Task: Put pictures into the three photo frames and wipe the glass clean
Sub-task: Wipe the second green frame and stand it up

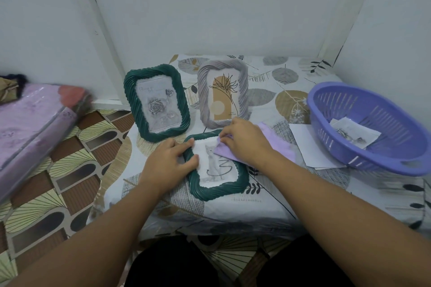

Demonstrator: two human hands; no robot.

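A plastic-wrapped pink bundle (30, 128) lies on the patterned floor (70, 182) off the table's left edge. The table (303, 202), covered in a leaf-print cloth, carries 3 photo frames. Near the back left corner stands a green frame (156, 102), propped upright and holding a grey rose picture. Just to its right, also upright near the back edge, stands a grey frame (222, 93) with a tan line-drawn plant picture.

In front of those 2, toward the front edge at the table's middle, a second green frame (215, 191) lies flat with a cat picture (215, 165) showing behind its glass. The left hand (169, 162) rests on this flat frame's left rim, fingers curled over the rim and onto the glass, holding it steady. The right hand (245, 141) lies over the frame's top right corner, its fingertips pinching and pressing a lilac cloth (277, 144) against the glass; the cloth trails off to the right onto the table.

Right of the cloth, loose white sheets (307, 144) lie flat. Overlapping them at the right edge sits a purple slotted basket (366, 128), tilted, with 1 printed paper (354, 135) inside it. A white wall (221, 7) stands behind the table.
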